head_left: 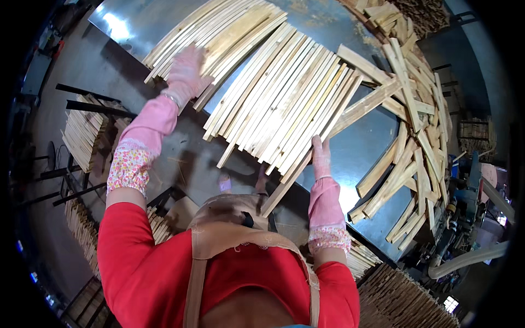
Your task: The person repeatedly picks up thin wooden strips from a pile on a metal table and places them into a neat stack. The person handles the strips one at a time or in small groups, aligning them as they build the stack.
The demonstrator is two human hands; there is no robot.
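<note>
My left hand [187, 72], in a pink glove, lies with stretched fingers over the near ends of a row of pale wooden slats [229, 33]. A second row of slats [279, 93] lies side by side in the middle of the metal table, its near ends uneven. My right hand [321, 157], also in a pink glove, is upright with straight fingers beside the right edge of this row. It touches or nearly touches the outermost slat [287, 188], which sticks out toward me past the others. The inner side of my right hand is partly hidden.
Loose, crossed wooden strips [421, 147] are heaped along the right of the metal table [339, 158]. Stacked slats [85, 136] stand on a rack at left; another stack [404, 298] lies low right. Machinery with a grey hose [465, 265] stands at far right.
</note>
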